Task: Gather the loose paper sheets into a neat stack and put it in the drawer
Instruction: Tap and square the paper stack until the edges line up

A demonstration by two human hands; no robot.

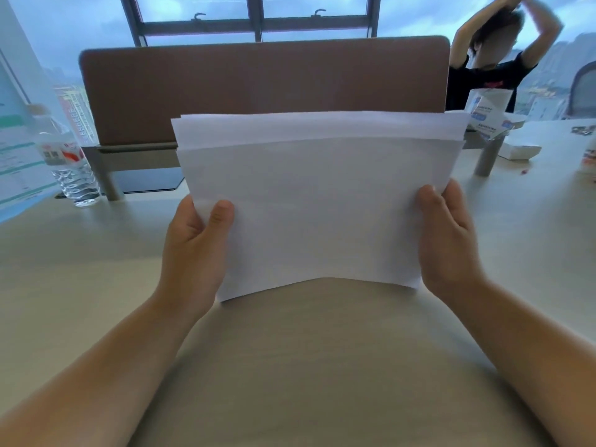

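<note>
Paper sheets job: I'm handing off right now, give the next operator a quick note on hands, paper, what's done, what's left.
Left hand grips the left edge of the paper sheets, thumb on the front.
Right hand grips the right edge.
Sheets are gathered and held upright above the desk, in front of the brown divider; top edges are uneven.
Done: sheets collected.
Left: square the stack, put it in the drawer; no drawer is in view.

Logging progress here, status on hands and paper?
Left hand and right hand grip the paper stack by its sides, upright over the desk. Top edges uneven. No drawer in view.
</note>
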